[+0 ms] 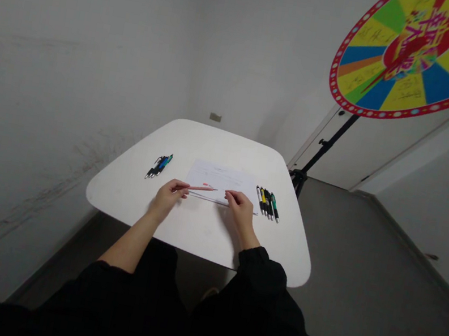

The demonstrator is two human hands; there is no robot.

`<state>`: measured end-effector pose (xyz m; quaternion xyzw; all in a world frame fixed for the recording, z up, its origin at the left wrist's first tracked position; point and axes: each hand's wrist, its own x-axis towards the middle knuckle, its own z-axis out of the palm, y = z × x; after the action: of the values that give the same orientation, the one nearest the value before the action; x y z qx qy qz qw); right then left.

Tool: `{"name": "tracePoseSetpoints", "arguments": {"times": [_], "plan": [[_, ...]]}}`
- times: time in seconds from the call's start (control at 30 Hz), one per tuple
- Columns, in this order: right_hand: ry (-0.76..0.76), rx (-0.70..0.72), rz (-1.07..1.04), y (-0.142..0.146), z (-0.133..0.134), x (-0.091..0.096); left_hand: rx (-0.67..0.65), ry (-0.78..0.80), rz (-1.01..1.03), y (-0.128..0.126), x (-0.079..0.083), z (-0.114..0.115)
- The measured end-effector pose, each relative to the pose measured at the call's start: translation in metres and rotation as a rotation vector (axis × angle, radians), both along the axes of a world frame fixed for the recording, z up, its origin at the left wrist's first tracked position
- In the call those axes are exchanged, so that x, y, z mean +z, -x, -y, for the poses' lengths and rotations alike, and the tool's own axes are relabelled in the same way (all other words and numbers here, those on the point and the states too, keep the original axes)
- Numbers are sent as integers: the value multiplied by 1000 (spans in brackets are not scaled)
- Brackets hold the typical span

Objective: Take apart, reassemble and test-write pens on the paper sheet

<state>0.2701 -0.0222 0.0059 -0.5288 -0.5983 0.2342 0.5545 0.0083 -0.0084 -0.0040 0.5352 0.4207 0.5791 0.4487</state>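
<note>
My left hand [168, 197] is closed around a slim pink pen [200, 188], whose thin dark tip points right toward my other hand. My right hand [239, 205] pinches with thumb and fingertips just beyond that tip; whatever is in the pinch is too small to make out. Under both hands lies a white sheet of paper [223, 175] with faint print. A small pinkish bit shows on the paper just behind the pen. Right of my right hand, several pens [268, 204] lie side by side, with black, yellow, white and green parts.
Another group of pens [159, 166], black, blue and green, rests on the left of the white table [205, 233]. Grey-white walls stand close behind and left. A colourful prize wheel [419, 57] on a black stand [327, 145] rises at the right.
</note>
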Motion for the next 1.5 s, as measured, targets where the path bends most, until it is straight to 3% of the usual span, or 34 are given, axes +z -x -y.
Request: {"name": "tracePoseSetpoints", "arguments": {"times": [0.23,0.63,1.0,1.23,1.37,1.5], "plan": [[61,-85,458,18,-28,-5,147,-75,44,2,3,-3],[247,-134,689,43,-49,1,164,-43,29,2,0,-6],[188,-159,690,45,-47,-4,162,-44,11,1,3,-3],[-17,-13,425,26,-45,-7,155,-9,-9,1,1,-4],[-57,96,313,15,-39,-4,162,20,-27,0,-1,-6],[-75,105,214,11,-35,-3,156,27,-34,0,-1,-5]]}}
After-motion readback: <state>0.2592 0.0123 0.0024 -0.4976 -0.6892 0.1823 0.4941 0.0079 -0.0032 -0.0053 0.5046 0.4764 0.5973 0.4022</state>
